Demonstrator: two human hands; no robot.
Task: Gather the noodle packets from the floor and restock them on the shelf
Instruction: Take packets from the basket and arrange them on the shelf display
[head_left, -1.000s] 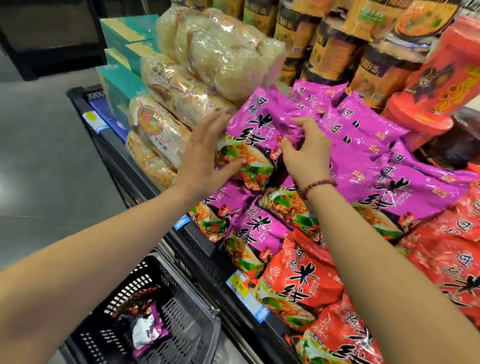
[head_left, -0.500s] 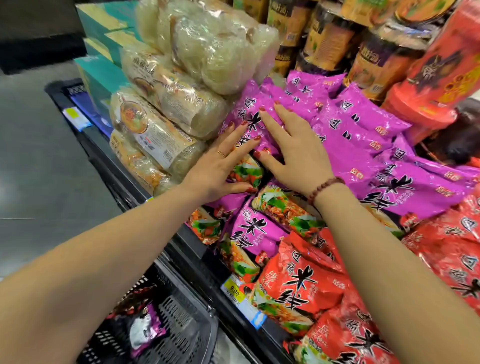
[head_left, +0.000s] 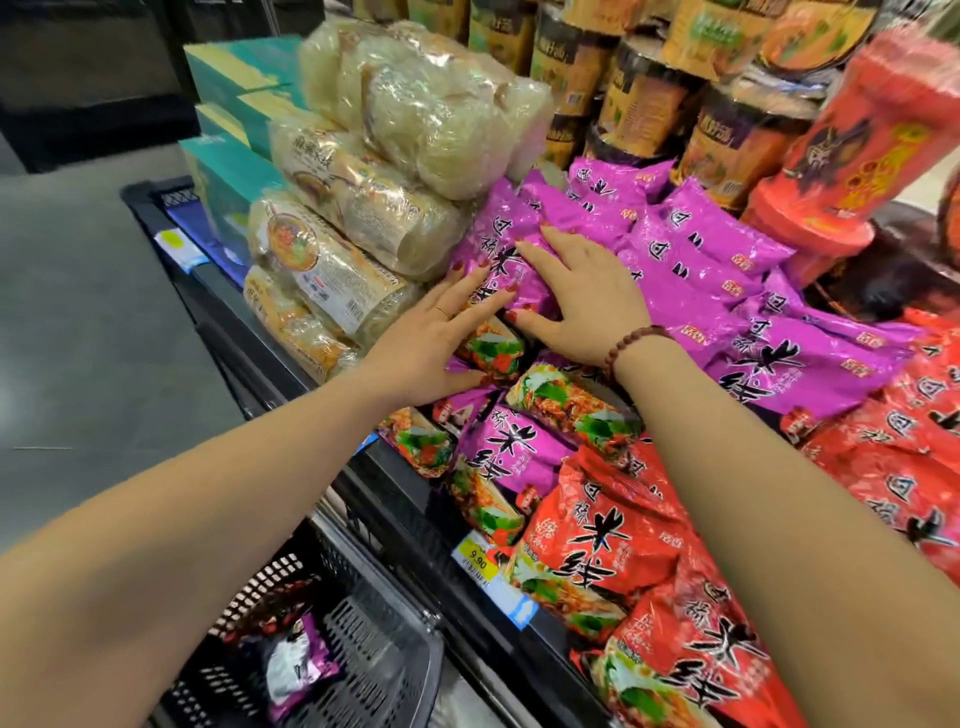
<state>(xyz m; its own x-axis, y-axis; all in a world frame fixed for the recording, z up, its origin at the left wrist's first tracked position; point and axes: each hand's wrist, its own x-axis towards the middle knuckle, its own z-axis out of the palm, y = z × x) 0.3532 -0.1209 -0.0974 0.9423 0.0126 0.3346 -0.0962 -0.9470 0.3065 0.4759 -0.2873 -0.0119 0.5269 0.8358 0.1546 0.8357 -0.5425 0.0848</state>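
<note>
On the shelf (head_left: 405, 499), atop the purple pile, one purple noodle packet (head_left: 501, 260) is pressed flat under two hands. Its long axis runs from the shelf's front edge toward the back, with the pictured end nearest the edge. The left hand (head_left: 441, 345) and right hand (head_left: 576, 296) are laid on it with fingers straight and spread, nothing gripped. Below, one black basket (head_left: 374, 571) holds one loose purple packet (head_left: 296, 665); its other contents cannot be told. Red packets (head_left: 597, 545) are stacked alongside.

one head-worn view looks forward and down, close over the shelf (head_left: 415, 499).
</note>
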